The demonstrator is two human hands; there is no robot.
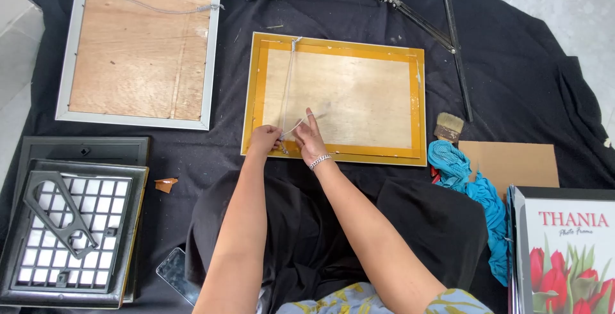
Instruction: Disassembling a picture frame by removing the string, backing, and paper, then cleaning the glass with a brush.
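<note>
Head view: a yellow-bordered picture frame with a plywood back (339, 99) lies face down on a black cloth (512, 58) spread over the floor, directly ahead of the seated person. A thin pale hanging cord (288, 83) runs from the frame's top edge down to its lower left corner. The left hand (264, 140) rests on that lower edge, its fingers closed on the cord's end. The right hand (310, 138), wearing a silver bracelet, lies just beside it, thumb and fingers pinching the cord, forefinger raised. To the upper left lies a larger silver-edged frame with a plywood back (138, 45), also face down, with its own cord. At lower left, a stack of dark frames (70, 224) carries a white grid insert with a dark stand piece on top. A phone (178, 275) lies near the left elbow. To the right are a flat paintbrush (449, 126), a blue rag (474, 186), a brown cardboard sheet (512, 160) and a black frame holding a white printed sheet with red tulips (567, 256). Black tripod legs (410, 7) cross the cloth at top.
</note>
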